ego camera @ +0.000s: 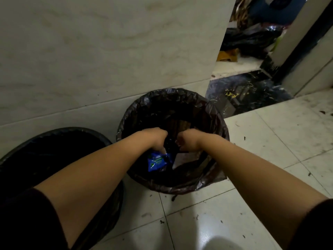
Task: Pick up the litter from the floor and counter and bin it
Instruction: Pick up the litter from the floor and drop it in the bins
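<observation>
A round bin point(219, 121) lined with a black plastic bag stands on the tiled floor against the wall. Both my hands reach into its mouth. My left hand point(155, 140) is curled around dark litter and a blue wrapper point(156, 161) that hangs just below its fingers. My right hand point(189, 139) is closed on a dark piece of litter point(171, 147) between the two hands. Deeper in the bin lie brownish and pale scraps, mostly in shadow.
A second, larger black-lined bin point(59, 134) stands at the left, partly under my left arm. The white floor tiles point(270, 141) carry small dark crumbs. Behind a wall corner at the upper right are a dark marble threshold point(252, 92) and black bags point(252, 40).
</observation>
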Tool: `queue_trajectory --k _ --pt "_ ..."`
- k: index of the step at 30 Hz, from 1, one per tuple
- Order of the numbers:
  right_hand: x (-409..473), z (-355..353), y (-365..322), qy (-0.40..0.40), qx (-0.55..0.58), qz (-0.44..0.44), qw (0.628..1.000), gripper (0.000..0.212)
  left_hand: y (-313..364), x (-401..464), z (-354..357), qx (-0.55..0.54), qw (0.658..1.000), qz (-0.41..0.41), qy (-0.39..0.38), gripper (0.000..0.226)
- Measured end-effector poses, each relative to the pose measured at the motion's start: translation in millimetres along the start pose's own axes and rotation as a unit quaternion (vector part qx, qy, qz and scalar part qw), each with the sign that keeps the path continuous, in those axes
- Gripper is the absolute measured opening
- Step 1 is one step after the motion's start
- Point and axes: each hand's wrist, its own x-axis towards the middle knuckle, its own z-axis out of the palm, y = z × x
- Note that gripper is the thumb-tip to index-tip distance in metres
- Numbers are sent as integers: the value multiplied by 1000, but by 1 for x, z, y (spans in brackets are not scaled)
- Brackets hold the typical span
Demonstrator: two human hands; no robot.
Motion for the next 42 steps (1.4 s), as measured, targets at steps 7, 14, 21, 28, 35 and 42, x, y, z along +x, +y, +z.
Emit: queue_trajectory --k 7,14,21,28,35,42 --pt "-88 -72 60 268 84 57 958 32 58 -37 -75 -20 975 50 217 41" --pt "-232 -38 185 352 102 209 907 27 232 -54 -97 -29 931 211 296 39" --pt "-397 91 289 380 205 410 803 29 414 -79 -34 -26 906 367 211 44" --pt "-429 279 297 266 319 495 763 34 491 -88 57 40 894 431 117 56" --pt "-387 385 268 67 377 457 803 77 494 -66 105 79 911 387 116 59" --pt "-373 412 275 107 294 453 835 19 482 -60 116 34 920 351 172 44"
